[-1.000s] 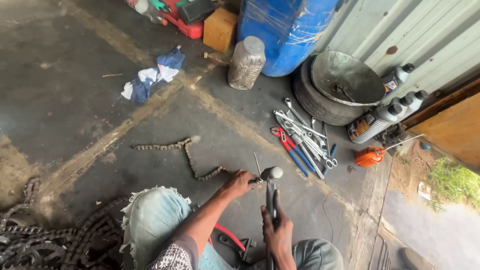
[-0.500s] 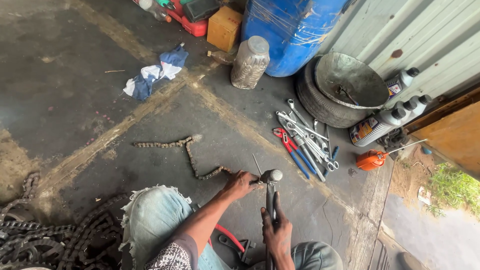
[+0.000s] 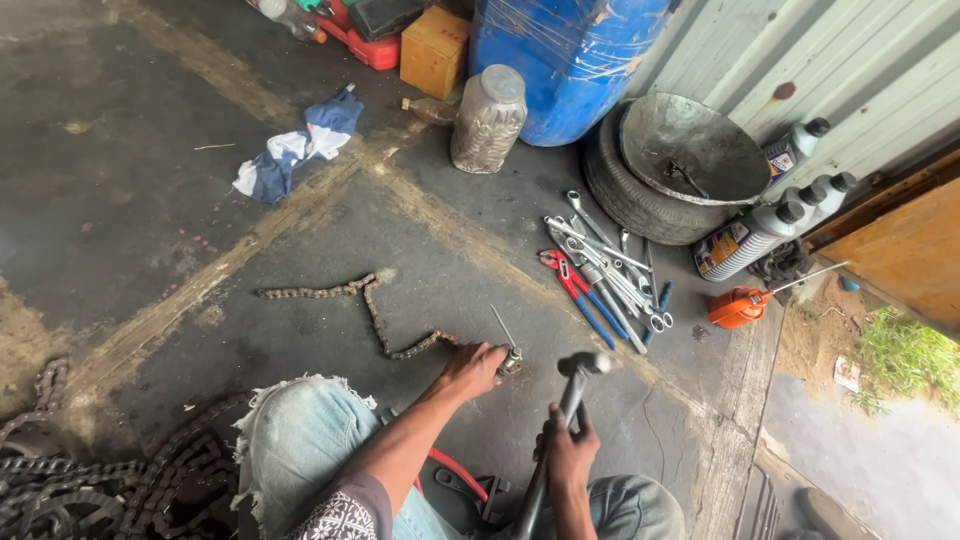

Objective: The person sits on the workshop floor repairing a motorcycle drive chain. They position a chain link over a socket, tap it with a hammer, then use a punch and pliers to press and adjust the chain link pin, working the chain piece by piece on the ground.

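My left hand [image 3: 472, 368] presses down on the near end of a rusty chain [image 3: 370, 305] that snakes across the concrete floor, holding a thin metal punch [image 3: 505, 335] upright on it. My right hand [image 3: 566, 452] grips the handle of a hammer [image 3: 580, 368], whose steel head hovers just right of the punch. My knees in torn jeans [image 3: 300, 440] frame the spot.
Wrenches and red-handled pliers [image 3: 600, 275] lie to the right, by an orange oil can [image 3: 740, 305], oil bottles [image 3: 750, 235], a metal basin on a tyre [image 3: 690, 150], a blue drum [image 3: 570, 50], a plastic jar [image 3: 488, 120], a rag [image 3: 295, 150] and heavy chains [image 3: 90, 490].
The hammer head has lifted slightly up and right, away from the punch. My left hand stays on the chain end. The view has shifted a little.
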